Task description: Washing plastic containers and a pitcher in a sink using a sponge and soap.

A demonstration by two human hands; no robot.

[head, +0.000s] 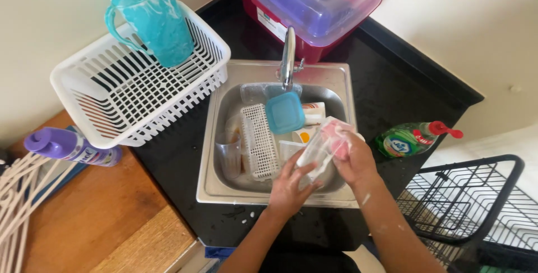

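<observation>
Over the steel sink (pixel 213 155), my left hand (pixel 288 186) grips the lower end of a clear plastic container (pixel 319 147) tilted toward me. My right hand (pixel 353 161) presses a pink sponge (pixel 339 138) against the container's upper side. Both hands and forearms carry soap suds. Below them the sink holds a small white slotted basket (pixel 259 141), a blue square lid (pixel 284 112), a clear cup (pixel 230 155) and other plastic pieces.
A white dish rack (pixel 112 102) with a teal jug (pixel 154 18) stands left of the sink. Faucet (pixel 287 54) at the back, red bin with clear lid (pixel 314 4) behind it. Green dish soap bottle (pixel 412 138) lies right. Black wire rack (pixel 465 200) lower right; purple bottle (pixel 70 146) on wood.
</observation>
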